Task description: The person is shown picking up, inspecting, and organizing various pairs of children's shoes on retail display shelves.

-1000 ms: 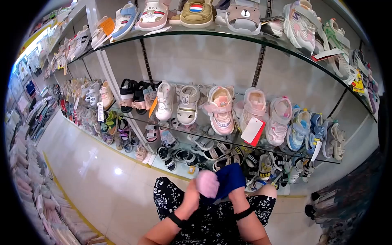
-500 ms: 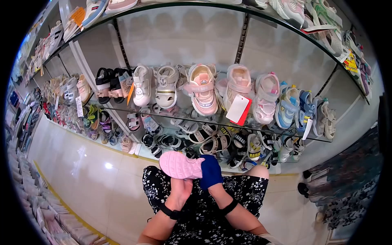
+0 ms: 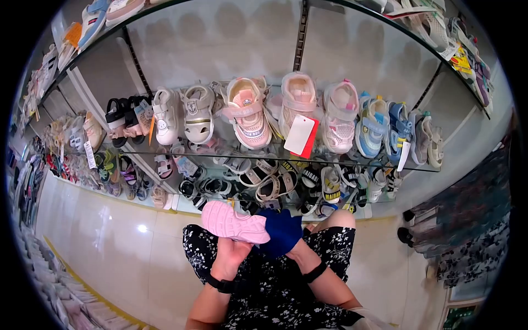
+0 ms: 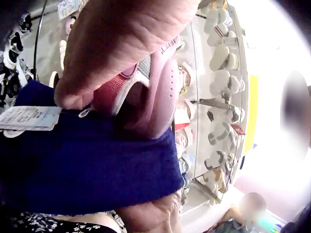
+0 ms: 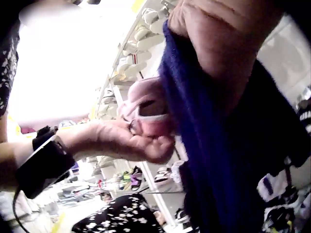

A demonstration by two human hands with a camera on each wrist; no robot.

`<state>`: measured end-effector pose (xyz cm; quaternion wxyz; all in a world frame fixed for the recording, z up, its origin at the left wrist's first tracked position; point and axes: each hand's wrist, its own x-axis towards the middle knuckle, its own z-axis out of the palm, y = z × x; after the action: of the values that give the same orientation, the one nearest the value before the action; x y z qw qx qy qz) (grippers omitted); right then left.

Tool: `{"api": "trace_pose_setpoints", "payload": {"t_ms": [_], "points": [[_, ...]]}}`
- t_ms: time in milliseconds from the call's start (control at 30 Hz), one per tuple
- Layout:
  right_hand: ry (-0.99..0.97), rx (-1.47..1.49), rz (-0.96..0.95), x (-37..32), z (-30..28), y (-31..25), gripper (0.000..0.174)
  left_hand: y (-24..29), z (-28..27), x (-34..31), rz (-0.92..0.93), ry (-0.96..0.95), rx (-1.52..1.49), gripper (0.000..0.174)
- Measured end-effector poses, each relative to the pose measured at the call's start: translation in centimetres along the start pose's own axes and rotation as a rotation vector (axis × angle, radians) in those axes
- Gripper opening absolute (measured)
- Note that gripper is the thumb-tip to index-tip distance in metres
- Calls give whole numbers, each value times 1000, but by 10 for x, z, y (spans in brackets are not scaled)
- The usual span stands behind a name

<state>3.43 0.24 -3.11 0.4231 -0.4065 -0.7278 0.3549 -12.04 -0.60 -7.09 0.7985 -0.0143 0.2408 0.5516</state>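
Observation:
A pink child's shoe [image 3: 234, 221] is turned with its ridged sole toward the head camera above the lap. My left hand [image 3: 231, 254] grips it from below, its fingers around the upper, as the right wrist view shows. A dark blue cloth [image 3: 281, 234] touches the heel end of the shoe. My right hand [image 3: 300, 251] holds the cloth, its fingers hidden under the fabric. In the left wrist view a white paper tag [image 4: 30, 118] lies over the cloth [image 4: 87, 170], beside the shoe [image 4: 158, 92].
Glass shelves [image 3: 352, 161] with rows of children's shoes stand in front. A white and red tag [image 3: 301, 135] hangs from the middle shelf. Clothes [image 3: 467, 209] hang at the right, and wrapped items line the left edge. Tiled floor [image 3: 121, 236] lies at the left.
The shoe has turned from end-on to sole-up and, with both hands, moved left in the head view. The cloth now lies against the shoe's end. The head view has tilted down and shifted right.

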Motion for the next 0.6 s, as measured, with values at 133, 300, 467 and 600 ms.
{"api": "trace_pose_setpoints", "payload": {"t_ms": [133, 300, 467, 600], "points": [[-189, -622, -179, 6, -14, -2, 10, 4, -18, 3, -147, -62, -31, 30], [-127, -447, -106, -29, -6, 44, 21, -5, 2, -4, -175, 17, 63, 25], [-203, -368, 30, -29, -5, 64, 30, -6, -8, 1, -25, 25, 165, 25], [-12, -401, -256, -12, -7, 25, 17, -9, -5, -6, 6, 30, 321, 30]]}}
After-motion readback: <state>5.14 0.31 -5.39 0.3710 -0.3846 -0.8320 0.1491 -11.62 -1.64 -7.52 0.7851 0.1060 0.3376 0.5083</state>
